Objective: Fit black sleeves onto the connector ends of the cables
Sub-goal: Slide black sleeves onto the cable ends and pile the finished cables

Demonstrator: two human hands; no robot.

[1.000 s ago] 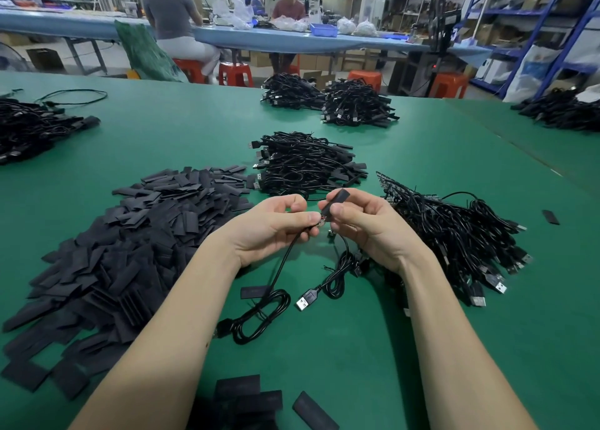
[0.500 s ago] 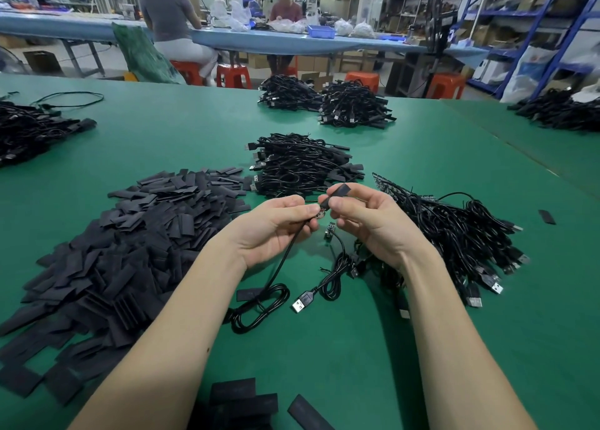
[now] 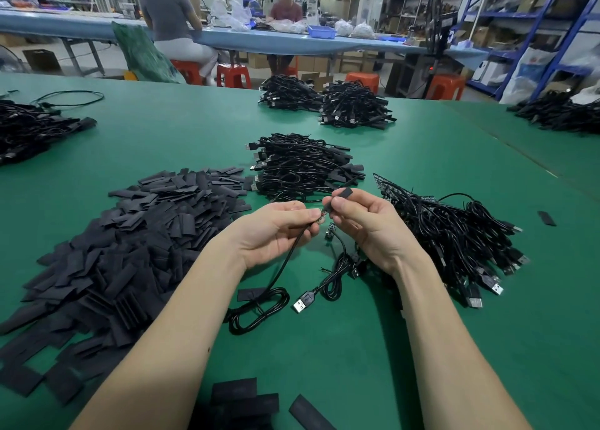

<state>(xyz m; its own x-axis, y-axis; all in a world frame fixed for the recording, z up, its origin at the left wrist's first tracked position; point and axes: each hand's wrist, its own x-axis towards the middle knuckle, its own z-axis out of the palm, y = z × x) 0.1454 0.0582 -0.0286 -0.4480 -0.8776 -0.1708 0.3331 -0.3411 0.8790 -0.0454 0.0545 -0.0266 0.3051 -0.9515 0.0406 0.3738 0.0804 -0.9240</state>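
My left hand [image 3: 276, 231] pinches a thin black cable [image 3: 282, 267] just behind its small connector end [image 3: 321, 218]. My right hand [image 3: 367, 228] pinches a flat black sleeve [image 3: 337, 197], tilted up to the right, its lower mouth right at that connector end. The cable hangs down to a coil [image 3: 256, 313] on the green table [image 3: 324, 358]. A second cable with a USB plug [image 3: 303, 301] lies below my hands. A big heap of loose black sleeves [image 3: 107, 251] lies to the left.
Cable piles lie right of my hands [image 3: 461, 244], behind them [image 3: 302, 166], further back [image 3: 324, 103], far left [image 3: 29, 128] and far right [image 3: 558, 111]. A few sleeves [image 3: 246, 397] lie near the front edge, one [image 3: 547, 218] at the right. People sit at a blue bench [image 3: 259, 38] behind.
Both hands have stayed together over the same spot with the sleeve at the connector end; the view has shifted slightly. No grip has changed.
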